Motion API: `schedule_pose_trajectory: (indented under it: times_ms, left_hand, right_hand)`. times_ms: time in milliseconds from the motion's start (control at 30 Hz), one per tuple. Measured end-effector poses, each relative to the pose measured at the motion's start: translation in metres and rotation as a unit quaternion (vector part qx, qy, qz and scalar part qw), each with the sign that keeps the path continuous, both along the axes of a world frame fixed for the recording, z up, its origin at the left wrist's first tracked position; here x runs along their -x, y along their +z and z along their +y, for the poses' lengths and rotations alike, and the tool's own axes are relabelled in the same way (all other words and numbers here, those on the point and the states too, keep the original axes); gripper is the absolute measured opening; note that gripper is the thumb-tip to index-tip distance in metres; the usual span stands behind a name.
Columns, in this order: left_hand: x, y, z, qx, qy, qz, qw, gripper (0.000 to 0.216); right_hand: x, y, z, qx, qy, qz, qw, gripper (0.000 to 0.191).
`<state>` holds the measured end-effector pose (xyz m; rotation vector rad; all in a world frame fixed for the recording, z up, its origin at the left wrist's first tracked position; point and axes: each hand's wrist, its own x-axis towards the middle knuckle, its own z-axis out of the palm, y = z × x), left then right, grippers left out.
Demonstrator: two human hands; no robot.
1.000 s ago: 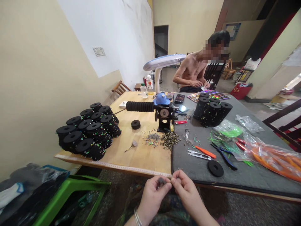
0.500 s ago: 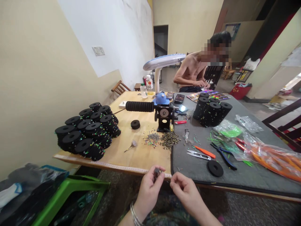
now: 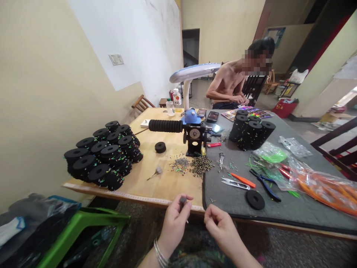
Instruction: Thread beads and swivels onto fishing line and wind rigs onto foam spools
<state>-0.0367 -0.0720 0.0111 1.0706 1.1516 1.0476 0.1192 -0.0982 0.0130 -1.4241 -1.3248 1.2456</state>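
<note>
Before bottle (image 3: 177, 99) "100", left hand (image 3: 175, 216) round grey bit (image 3: 182, 200), right hand (image 3: 219, 220) curled, hold unclear.

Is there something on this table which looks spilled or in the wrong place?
The heap of small brassy pieces looks spilled: it lies loose across the edge of the grey mat, partly on the wooden tabletop, with no container. Coloured beads are scattered nearby. It may be deliberate; I see no obvious damage.

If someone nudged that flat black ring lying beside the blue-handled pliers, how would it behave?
The black ring would probably slide, not roll, since it lies flat on the grey mat. Its matte, foam-like surface suggests it's light and slightly squashy.
</note>
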Motion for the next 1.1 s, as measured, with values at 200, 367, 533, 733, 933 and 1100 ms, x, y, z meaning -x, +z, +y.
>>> schedule_pose_trajectory:
  times_ms: [200,367,533,733,933,1100]
  left_hand:
    - [0.019,-0.002,0.007,0.01,0.025,-0.019,0.999,0.031]
    - [0.014,-0.005,-0.003,0.04,-0.056,0.045,0.997,0.03]
    - [-0.007,-0.002,-0.007,0.066,-0.074,-0.008,0.995,0.034]
    - [-0.006,-0.004,0.003,0.066,-0.042,-0.027,0.997,0.033]
    - [-0.001,0.002,0.003,0.027,-0.038,0.031,0.998,0.031]
    - [-0.002,0.02,-0.001,-0.086,-0.067,0.128,0.986,0.023]
  right_hand:
    - [-0.009,-0.002,0.002,0.015,-0.023,0.052,0.998,0.021]
    - [-0.009,-0.004,0.002,0.057,-0.014,0.097,0.994,0.026]
    - [-0.004,0.001,0.0,0.025,-0.001,0.05,0.998,0.029]
    - [-0.014,0.003,-0.001,-0.001,0.037,-0.012,0.999,0.027]
    - [-0.034,0.022,0.003,0.015,-0.044,0.035,0.998,0.045]
    - [-0.013,0.032,0.007,0.058,0.024,0.178,0.982,0.054]
